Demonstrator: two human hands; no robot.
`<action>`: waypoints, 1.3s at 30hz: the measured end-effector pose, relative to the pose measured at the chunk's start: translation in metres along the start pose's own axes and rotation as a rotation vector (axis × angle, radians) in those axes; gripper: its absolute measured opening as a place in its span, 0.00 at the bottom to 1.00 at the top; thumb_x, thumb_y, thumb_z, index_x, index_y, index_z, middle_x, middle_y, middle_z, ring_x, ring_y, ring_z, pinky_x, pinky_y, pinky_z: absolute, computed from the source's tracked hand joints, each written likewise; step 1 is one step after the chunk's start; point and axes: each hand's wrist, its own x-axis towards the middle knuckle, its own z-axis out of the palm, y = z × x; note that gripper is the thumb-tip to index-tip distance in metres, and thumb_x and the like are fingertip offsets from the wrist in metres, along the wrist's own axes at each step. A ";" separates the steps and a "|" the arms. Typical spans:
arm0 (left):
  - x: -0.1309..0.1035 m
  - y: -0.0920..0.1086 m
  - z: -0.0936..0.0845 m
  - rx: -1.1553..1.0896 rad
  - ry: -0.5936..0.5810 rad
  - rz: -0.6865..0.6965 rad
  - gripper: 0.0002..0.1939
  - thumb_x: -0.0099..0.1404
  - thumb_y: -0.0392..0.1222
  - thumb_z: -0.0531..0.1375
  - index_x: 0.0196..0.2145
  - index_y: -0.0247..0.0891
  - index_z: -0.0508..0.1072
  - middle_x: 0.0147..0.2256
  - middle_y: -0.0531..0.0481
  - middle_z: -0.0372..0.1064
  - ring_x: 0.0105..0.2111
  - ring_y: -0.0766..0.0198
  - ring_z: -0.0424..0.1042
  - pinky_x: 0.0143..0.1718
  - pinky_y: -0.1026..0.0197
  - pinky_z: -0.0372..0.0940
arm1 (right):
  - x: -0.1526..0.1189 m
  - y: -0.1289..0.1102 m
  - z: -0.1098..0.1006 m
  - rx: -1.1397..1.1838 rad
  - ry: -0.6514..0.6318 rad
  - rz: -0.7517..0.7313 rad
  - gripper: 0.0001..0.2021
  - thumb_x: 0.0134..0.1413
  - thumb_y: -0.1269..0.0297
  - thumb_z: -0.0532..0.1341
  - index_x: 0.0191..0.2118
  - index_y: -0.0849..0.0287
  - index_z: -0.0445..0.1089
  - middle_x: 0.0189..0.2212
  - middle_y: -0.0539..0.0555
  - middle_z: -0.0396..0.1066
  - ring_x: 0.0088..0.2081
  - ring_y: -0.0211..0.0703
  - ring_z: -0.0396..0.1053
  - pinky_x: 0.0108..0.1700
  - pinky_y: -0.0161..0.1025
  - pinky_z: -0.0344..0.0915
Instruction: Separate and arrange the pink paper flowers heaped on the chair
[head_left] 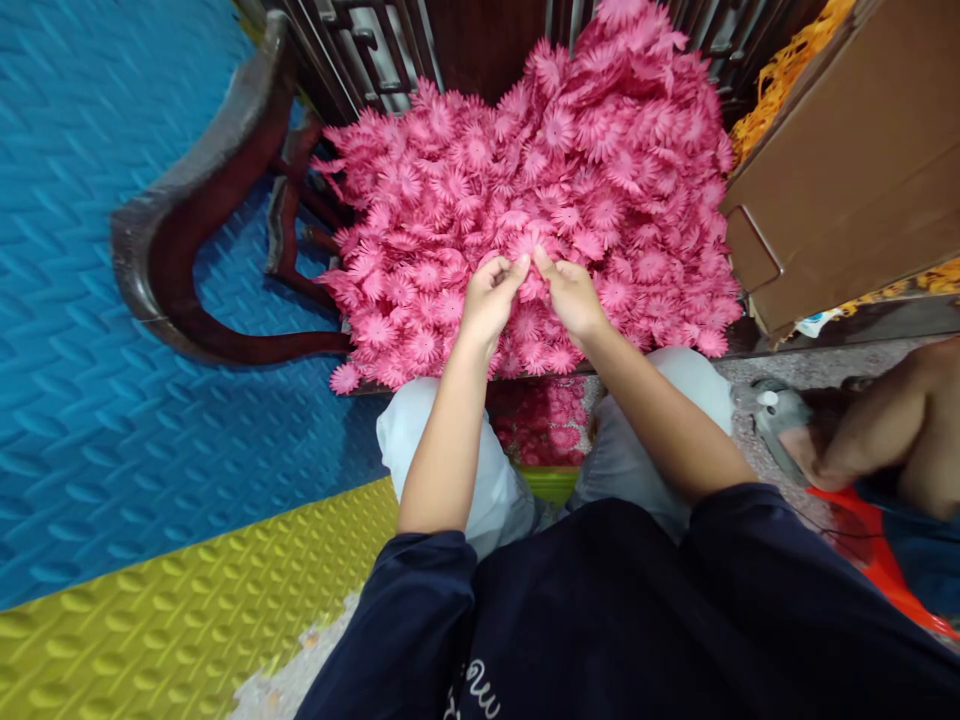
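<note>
A large heap of pink artificial flower heads (420, 270) covers the dark wooden seat in front of me. Over the middle of the heap, my left hand (487, 295) and my right hand (571, 290) come close together. Each pinches with thumb against fingers at the edge of one pink flower (529, 243), which lies between the fingertips. Its lower side is partly hidden by my thumbs. More pink flowers lie directly below and around both hands.
A curved wooden armrest (225, 340) stands at the left, above blue matting (67, 300) and yellow matting (225, 580). A cardboard box (855, 160) rises at the right, with orange material (784, 75) behind it. Another person's leg (892, 420) is at the right edge.
</note>
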 end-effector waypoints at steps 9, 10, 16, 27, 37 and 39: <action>0.003 0.000 -0.018 0.464 0.396 0.251 0.12 0.63 0.40 0.59 0.22 0.38 0.65 0.25 0.54 0.60 0.31 0.67 0.65 0.39 0.65 0.59 | 0.001 0.006 0.002 0.104 -0.084 0.024 0.19 0.40 0.51 0.68 0.21 0.59 0.62 0.18 0.43 0.58 0.23 0.29 0.54 0.28 0.32 0.53; 0.003 0.002 -0.019 0.463 0.422 0.265 0.11 0.62 0.42 0.60 0.23 0.38 0.66 0.26 0.54 0.61 0.32 0.66 0.66 0.40 0.65 0.60 | 0.002 0.008 0.002 0.084 -0.057 0.032 0.19 0.43 0.53 0.68 0.20 0.59 0.60 0.17 0.42 0.56 0.21 0.28 0.53 0.27 0.32 0.52; 0.003 0.003 -0.025 0.338 0.455 0.243 0.16 0.63 0.52 0.59 0.24 0.39 0.65 0.24 0.54 0.60 0.29 0.66 0.64 0.36 0.65 0.60 | 0.002 0.010 0.014 0.125 -0.093 0.098 0.13 0.44 0.62 0.68 0.21 0.60 0.64 0.19 0.44 0.62 0.23 0.30 0.59 0.30 0.33 0.56; 0.008 -0.001 -0.030 0.104 0.419 0.089 0.15 0.63 0.40 0.58 0.21 0.38 0.60 0.20 0.57 0.54 0.24 0.71 0.60 0.31 0.68 0.59 | 0.001 0.018 0.020 0.179 -0.147 0.034 0.23 0.29 0.48 0.71 0.21 0.58 0.60 0.20 0.43 0.60 0.25 0.30 0.57 0.30 0.32 0.55; 0.003 -0.001 -0.019 0.027 0.125 -0.130 0.15 0.62 0.34 0.58 0.18 0.36 0.64 0.19 0.57 0.57 0.21 0.72 0.57 0.26 0.68 0.54 | 0.005 0.012 0.015 0.401 -0.082 0.209 0.22 0.30 0.61 0.74 0.22 0.58 0.57 0.20 0.43 0.63 0.25 0.30 0.62 0.34 0.32 0.62; 0.003 -0.002 -0.019 0.025 0.124 -0.115 0.16 0.63 0.35 0.59 0.18 0.36 0.63 0.18 0.57 0.56 0.20 0.72 0.55 0.25 0.68 0.54 | 0.004 0.007 0.013 0.414 -0.112 0.225 0.19 0.34 0.62 0.73 0.23 0.58 0.59 0.21 0.43 0.64 0.26 0.30 0.63 0.35 0.33 0.63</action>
